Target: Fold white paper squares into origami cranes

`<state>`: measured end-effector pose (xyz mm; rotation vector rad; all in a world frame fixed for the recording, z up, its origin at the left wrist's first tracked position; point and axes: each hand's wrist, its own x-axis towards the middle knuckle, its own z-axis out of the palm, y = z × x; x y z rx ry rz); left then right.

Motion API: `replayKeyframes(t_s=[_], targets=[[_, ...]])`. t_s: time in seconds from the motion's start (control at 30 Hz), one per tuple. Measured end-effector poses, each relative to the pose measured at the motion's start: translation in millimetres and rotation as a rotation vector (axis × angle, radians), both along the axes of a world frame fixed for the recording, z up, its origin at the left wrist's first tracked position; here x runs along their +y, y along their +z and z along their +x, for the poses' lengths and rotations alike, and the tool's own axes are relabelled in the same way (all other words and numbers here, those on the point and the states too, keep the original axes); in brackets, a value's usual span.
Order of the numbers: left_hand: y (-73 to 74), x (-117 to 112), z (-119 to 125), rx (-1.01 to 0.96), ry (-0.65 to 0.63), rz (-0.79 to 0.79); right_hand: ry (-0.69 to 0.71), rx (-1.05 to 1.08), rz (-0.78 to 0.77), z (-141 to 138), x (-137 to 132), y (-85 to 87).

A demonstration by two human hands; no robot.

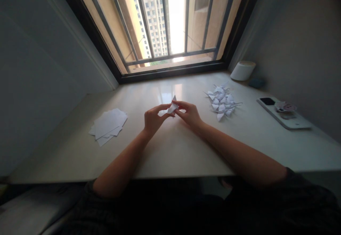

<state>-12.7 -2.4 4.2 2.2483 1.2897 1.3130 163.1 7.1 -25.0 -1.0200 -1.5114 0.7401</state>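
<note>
Between my two hands, over the middle of the white tabletop, is a small piece of folded white paper with a point sticking up. My left hand pinches its left side between thumb and fingers. From the other side, my right hand grips it with thumb and forefinger. The fingertips hide part of the folds. To the left lies a loose stack of flat white paper sheets. A heap of pointed folded paper pieces lies to the right of my right hand.
A phone with a round grip on its back lies at the right. Near the window corner a white cylindrical container stands beside a small dark object. A barred window rises behind the tabletop, with walls on both sides.
</note>
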Motion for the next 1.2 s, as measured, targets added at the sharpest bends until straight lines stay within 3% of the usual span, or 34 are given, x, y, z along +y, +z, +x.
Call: replayKeyframes(t_s=[0.27,0.63,1.2], targets=[[0.5,-2,1,0.013,0.021,0.034,0.027,0.055,-0.03,0,3,-1.9],[-1.2,0,5,-0.174,-0.048,-0.123,0.1,0.197,-0.096,0,8,-6.8],[-1.5,1,-1,0.041,-0.003,0.103,0.145,0.295,-0.19,-3,1,3.6]])
